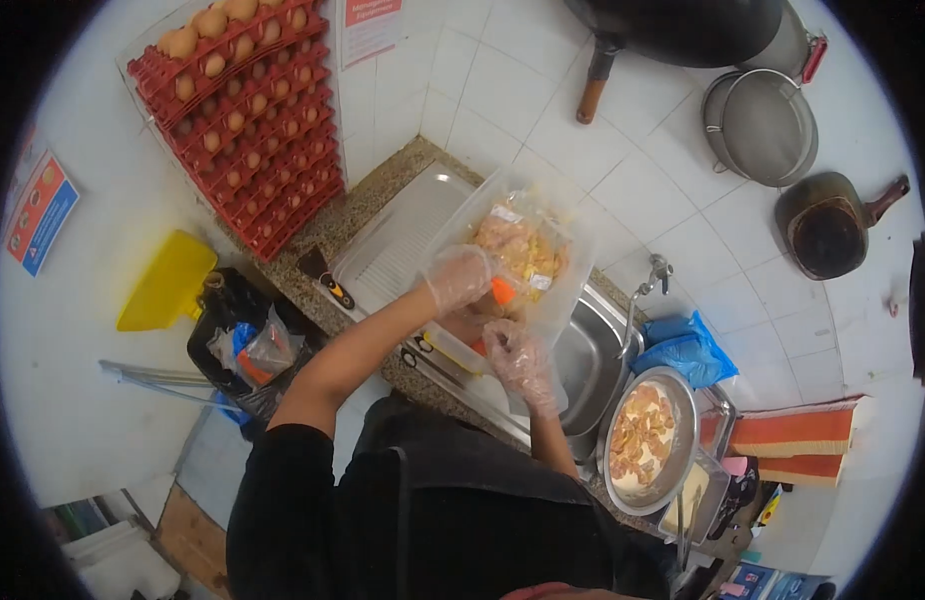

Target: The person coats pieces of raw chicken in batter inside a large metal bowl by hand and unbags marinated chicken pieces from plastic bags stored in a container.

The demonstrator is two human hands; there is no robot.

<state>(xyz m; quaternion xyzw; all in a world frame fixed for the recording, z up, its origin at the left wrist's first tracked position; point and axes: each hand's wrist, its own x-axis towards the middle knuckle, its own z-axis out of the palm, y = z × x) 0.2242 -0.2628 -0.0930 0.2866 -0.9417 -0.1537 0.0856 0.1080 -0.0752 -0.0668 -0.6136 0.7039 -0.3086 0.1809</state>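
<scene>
Both my hands wear clear plastic gloves and are at a translucent plastic tub (583, 250) on the sink counter. Inside it lie clear bags of pale, yellowish raw meat pieces (508, 240) with small white labels. My left hand (461, 280) reaches over the tub's near left side, its fingers curled down beside a bright orange piece (502, 291). At the near edge, my right hand (523, 365) has its fingers drawn together in a pinch. What either hand grips is too small or hidden to make out. Between them is a darker, brownish patch, perhaps a bag.
The steel sink (588, 360) and tap (658, 270) lie to the right, with a metal bowl of meat pieces in creamy sauce (643, 435). Scissors (415, 350) lie on the near counter edge. Stacked red egg trays (253, 130) stand back left; pans (828, 225) hang on the wall.
</scene>
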